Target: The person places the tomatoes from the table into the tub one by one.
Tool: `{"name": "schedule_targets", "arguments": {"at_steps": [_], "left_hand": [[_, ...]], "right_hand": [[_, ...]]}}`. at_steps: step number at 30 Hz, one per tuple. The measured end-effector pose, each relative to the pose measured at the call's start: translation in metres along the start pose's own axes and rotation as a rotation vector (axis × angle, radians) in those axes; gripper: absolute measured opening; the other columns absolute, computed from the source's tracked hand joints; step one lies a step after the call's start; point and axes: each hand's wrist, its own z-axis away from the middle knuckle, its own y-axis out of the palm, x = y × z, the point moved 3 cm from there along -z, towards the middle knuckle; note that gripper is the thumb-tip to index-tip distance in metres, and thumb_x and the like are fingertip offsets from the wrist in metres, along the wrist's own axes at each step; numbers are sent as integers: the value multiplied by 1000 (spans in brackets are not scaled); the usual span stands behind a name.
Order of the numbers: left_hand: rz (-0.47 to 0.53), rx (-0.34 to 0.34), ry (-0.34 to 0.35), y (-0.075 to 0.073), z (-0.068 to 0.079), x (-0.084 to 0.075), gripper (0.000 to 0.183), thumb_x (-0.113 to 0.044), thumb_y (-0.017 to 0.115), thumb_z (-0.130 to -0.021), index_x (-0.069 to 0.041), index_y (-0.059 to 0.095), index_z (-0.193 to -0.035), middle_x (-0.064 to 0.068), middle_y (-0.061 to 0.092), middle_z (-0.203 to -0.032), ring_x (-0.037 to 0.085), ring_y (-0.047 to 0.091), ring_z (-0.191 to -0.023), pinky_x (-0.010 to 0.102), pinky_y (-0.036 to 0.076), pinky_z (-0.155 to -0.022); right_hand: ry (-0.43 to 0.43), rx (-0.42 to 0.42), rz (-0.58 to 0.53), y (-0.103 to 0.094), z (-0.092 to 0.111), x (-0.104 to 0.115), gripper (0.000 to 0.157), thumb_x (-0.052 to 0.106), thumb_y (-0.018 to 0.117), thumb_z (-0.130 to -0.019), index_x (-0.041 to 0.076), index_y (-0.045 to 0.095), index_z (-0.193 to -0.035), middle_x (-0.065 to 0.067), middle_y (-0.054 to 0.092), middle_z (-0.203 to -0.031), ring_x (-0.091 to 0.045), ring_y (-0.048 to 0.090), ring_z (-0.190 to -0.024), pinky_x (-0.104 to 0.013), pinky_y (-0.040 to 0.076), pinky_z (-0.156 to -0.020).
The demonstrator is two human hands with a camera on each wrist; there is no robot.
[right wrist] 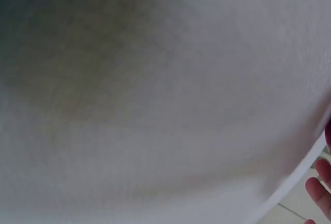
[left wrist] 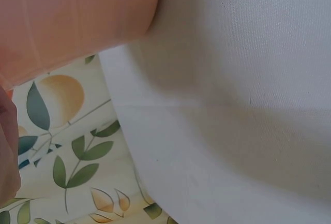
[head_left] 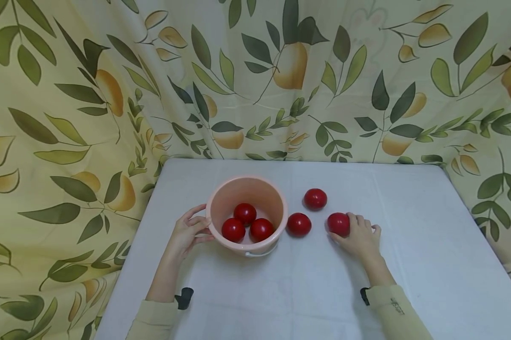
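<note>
Pink bucket [left wrist: 77, 19] upper left, one of the hands [left wrist: 8, 154] below, shadowed white tabletop [left wrist: 248, 69] beside leaf-patterned cloth [left wrist: 77, 146].

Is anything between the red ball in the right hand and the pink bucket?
Yes, a second red ball sits on the table, between the pink bucket and the held ball in the right hand.

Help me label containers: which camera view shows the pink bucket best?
The head view: it has the pink bucket uncropped, showing its white handle and the three round red things inside. The left wrist view shows only part of its outer wall, cut off by the picture's edge; the right wrist view shows none of it.
</note>
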Motion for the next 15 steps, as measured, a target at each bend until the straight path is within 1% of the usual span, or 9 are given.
{"name": "schedule_targets", "arguments": {"at_steps": [7, 9, 11, 15], "left_hand": [[-4, 3, 7, -1, 0, 1, 52, -7, 61, -87, -10, 40, -135, 7, 64, -88, 15, 65, -69, 31, 57, -66], [-3, 5, 7, -1, 0, 0, 52, -8, 61, -87, -10, 40, -135, 8, 64, -88, 15, 65, -69, 31, 57, -66], [0, 6, 9, -1, 0, 0, 52, -8, 61, -87, -10, 40, -135, 7, 64, -87, 15, 65, -69, 31, 57, -66], [5, 12, 9, -1, 0, 0, 53, -7, 61, -87, -10, 39, -136, 6, 64, -87, 15, 65, -69, 31, 57, -66]], "right_hand": [[-13, 1, 7, 3, -1, 0, 82, 43, 70, -73, -6, 35, -128, -31, 41, -118, -47, 35, -108, -67, 20, -88], [-21, -9, 9, 3, -2, 0, 82, 43, 71, -72, -6, 35, -128, -31, 42, -117, -47, 36, -108, -66, 20, -88], [-32, -34, 15, 2, -3, 1, 81, 42, 71, -72, -5, 37, -127, -30, 43, -116, -46, 37, -107, -65, 22, -88], [-66, -124, 17, -6, -5, 9, 78, 41, 73, -70, -4, 40, -125, -26, 46, -114, -43, 40, -104, -62, 26, -87]]}}
